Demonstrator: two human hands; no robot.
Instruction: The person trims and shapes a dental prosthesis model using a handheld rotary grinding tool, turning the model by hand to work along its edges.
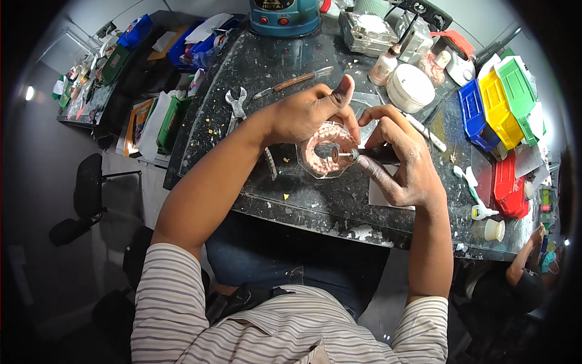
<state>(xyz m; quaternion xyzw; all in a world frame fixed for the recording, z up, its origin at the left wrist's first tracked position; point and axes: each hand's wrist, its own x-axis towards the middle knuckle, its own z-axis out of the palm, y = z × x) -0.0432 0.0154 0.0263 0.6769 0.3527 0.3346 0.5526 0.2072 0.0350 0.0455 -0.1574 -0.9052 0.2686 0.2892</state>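
Note:
A pink dental model [311, 156], horseshoe-shaped with a row of teeth, lies on a clear angular base on the dark bench. My left hand [310, 114] is over its far side, fingers curled down onto the model's rim and thumb raised. In my right hand [412, 159] is a black rotary handpiece [383, 155], gripped between thumb and fingers. Its thin metal shank carries a small brown disc [335, 155], which sits inside the arch. Whether the disc touches the model I cannot tell. Part of the model's right side is hidden behind my fingers.
An adjustable wrench [236, 103] and a wooden-handled knife [294, 82] lie left and beyond. A white round tub [411, 88] and a bottle [383, 68] stand far right, near coloured bins [500, 109]. A blue machine [284, 18] is at the back. Another person [526, 282] sits right.

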